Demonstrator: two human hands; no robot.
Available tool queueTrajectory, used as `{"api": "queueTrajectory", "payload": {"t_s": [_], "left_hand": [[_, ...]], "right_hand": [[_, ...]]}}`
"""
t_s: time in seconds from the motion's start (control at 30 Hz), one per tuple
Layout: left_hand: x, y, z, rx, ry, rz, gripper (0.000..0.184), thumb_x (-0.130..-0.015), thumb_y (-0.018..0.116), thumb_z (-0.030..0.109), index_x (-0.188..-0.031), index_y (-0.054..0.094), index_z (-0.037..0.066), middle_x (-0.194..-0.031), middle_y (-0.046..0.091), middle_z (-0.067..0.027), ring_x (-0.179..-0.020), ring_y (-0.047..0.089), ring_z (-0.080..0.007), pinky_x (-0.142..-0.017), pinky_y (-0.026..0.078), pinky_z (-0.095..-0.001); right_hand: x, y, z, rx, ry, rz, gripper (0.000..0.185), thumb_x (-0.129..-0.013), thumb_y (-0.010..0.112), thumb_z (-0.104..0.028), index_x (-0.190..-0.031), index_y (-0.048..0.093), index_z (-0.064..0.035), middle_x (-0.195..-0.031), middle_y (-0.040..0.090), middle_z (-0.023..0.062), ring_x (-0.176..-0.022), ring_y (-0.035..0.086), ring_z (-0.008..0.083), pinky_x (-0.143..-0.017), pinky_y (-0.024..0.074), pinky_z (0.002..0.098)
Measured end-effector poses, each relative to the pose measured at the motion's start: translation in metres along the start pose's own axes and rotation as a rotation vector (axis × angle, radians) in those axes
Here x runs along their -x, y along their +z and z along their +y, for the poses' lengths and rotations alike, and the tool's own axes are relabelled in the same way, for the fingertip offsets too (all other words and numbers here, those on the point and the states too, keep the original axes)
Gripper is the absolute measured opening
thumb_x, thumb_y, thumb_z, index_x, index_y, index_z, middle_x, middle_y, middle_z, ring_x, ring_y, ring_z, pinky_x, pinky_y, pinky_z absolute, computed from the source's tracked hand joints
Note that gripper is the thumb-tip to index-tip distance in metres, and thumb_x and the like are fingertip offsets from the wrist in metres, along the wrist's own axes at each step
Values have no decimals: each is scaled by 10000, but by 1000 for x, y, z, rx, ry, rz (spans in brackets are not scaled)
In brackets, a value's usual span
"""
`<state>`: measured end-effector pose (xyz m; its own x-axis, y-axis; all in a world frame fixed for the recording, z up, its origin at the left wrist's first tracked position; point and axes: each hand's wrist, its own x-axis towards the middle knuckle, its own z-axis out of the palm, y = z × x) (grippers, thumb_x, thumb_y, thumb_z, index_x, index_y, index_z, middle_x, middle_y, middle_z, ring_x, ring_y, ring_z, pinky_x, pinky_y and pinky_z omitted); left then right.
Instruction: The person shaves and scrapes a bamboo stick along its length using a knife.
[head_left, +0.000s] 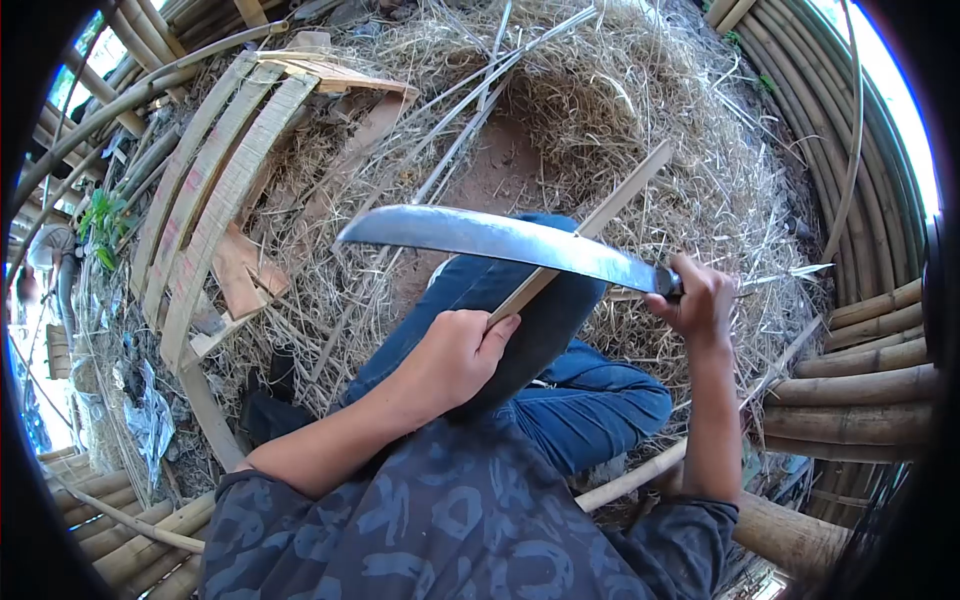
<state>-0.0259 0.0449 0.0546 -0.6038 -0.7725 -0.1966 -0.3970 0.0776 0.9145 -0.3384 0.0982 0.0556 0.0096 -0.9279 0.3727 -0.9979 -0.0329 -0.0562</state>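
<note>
My left hand (465, 350) is closed around the lower end of a flat bamboo strip (625, 190), which slants up and to the right over my bent knee. In my right hand (700, 298) is the dark handle of a machete, its fingers wrapped round it. The long, curved machete blade (460, 233) reaches left across the strip, crossing above it near the knee. Whether the edge touches the strip I cannot tell. Part of the strip is hidden behind the blade.
Dry shavings (600, 100) cover the ground, with several long thin strips (490, 75) lying across them. A slatted wooden crate (215, 190) stands at the left. Stacked bamboo poles (860, 400) line the right side, and a thick pole (790, 535) lies near my right elbow.
</note>
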Motion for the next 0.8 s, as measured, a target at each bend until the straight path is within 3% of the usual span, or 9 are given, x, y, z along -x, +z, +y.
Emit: {"api": "queueTrajectory", "payload": {"t_s": [0.1, 0.13, 0.23, 0.4, 0.53, 0.67, 0.73, 0.8], "left_hand": [[-3, -1, 2, -45, -4, 18, 409, -981, 495, 253, -722, 526, -62, -549, 471, -121, -513, 431, -151, -503, 383, -355], [-2, 1, 3, -58, -12, 24, 398, -980, 494, 242, -725, 527, -62, -551, 474, -123, -513, 435, -153, -505, 384, -356], [2, 6, 0, -26, -44, 7, 392, -981, 480, 242, -728, 535, -51, -547, 462, -94, -524, 437, -138, -508, 380, -352], [2, 1, 9, -35, -101, -25, 423, -986, 473, 280, -719, 527, -44, -554, 465, -67, -532, 434, -132, -514, 375, -339], [-2, 2, 8, -14, -111, -39, 450, -988, 480, 306, -689, 518, -29, -546, 453, -59, -533, 421, -127, -511, 370, -336], [1, 0, 3, 19, -94, -21, 453, -990, 486, 302, -665, 513, -13, -543, 451, -42, -534, 409, -117, -506, 366, -330], [1, -5, 1, 49, -118, -26, 452, -990, 489, 301, -664, 513, -10, -546, 451, -32, -537, 405, -108, -503, 362, -323], [2, -5, -1, 76, -135, -22, 452, -990, 492, 301, -662, 513, -8, -550, 452, -22, -540, 400, -99, -499, 359, -317]], "right_hand": [[-5, 0, -23, -52, 51, -71, 832, -749, 326, -881, -617, 484, -74, -496, 473, 50, -443, 560, 232, -423, 425, 372], [-14, -7, -41, -18, -25, -59, 742, -734, 475, -827, -596, 507, -99, -487, 510, 25, -428, 579, 174, -414, 470, 327], [-36, -7, -79, -1, -59, 59, 730, -731, 491, -818, -574, 484, -105, -477, 512, 25, -413, 572, 164, -404, 463, 320], [-50, -1, -50, 19, -172, 53, 731, -697, 543, -806, -555, 443, -96, -460, 504, 57, -418, 584, 226, -406, 469, 336], [-52, 4, -36, 28, -238, 99, 734, -687, 546, -812, -558, 441, -97, -465, 508, 63, -421, 587, 233, -414, 474, 340], [-40, 2, -9, 59, -197, 96, 790, -701, 438, -871, -565, 438, -93, -460, 490, 49, -418, 573, 227, -426, 482, 354], [-25, -1, 22, 84, 43, 21, 818, -720, 360, -888, -568, 436, -88, -461, 481, 45, -414, 563, 218, -421, 476, 355], [-14, -11, 39, 108, 73, 49, 811, -739, 330, -884, -563, 432, -99, -461, 478, 34, -404, 547, 185, -398, 455, 335]]}}
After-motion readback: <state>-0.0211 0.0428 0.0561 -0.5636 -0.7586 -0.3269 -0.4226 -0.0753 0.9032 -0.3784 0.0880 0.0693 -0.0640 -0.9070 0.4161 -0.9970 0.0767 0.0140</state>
